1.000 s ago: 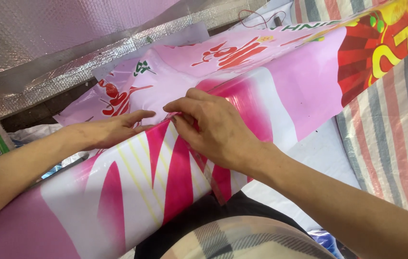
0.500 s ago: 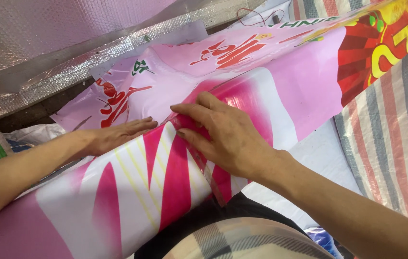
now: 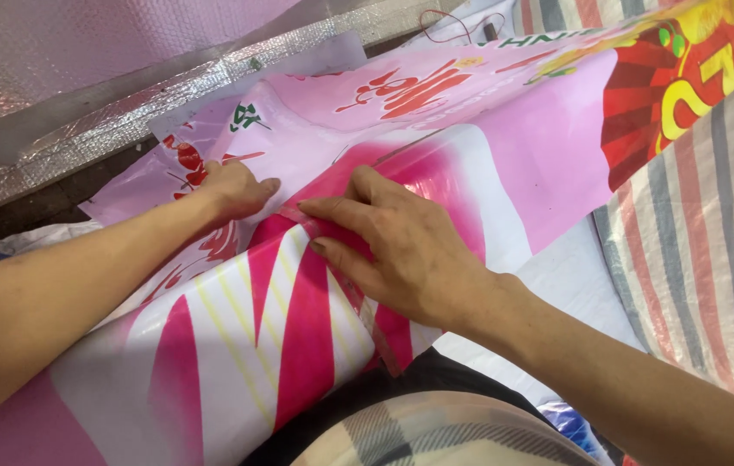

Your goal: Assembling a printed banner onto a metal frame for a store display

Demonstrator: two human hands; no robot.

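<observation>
A large glossy pink printed banner sheet (image 3: 505,147) with red, white and yellow patterns lies across my lap and the surface ahead. My right hand (image 3: 401,250) presses down on a folded edge of the sheet, fingertips pinching the fold near the pink and white zigzag part (image 3: 255,336). My left hand (image 3: 233,190) lies flat on the sheet just left of it, fingers together, holding the material down. The two hands are a few centimetres apart.
A silver foil-textured sheet (image 3: 82,78) covers the far left. A striped red, grey and white tarpaulin (image 3: 712,259) lies at the right. A white sheet (image 3: 565,285) shows under the banner. My knee in plaid fabric (image 3: 436,436) is at the bottom.
My left hand has slid farther away along the sheet, and my right hand has moved slightly forward on the fold. The view has shifted a little.
</observation>
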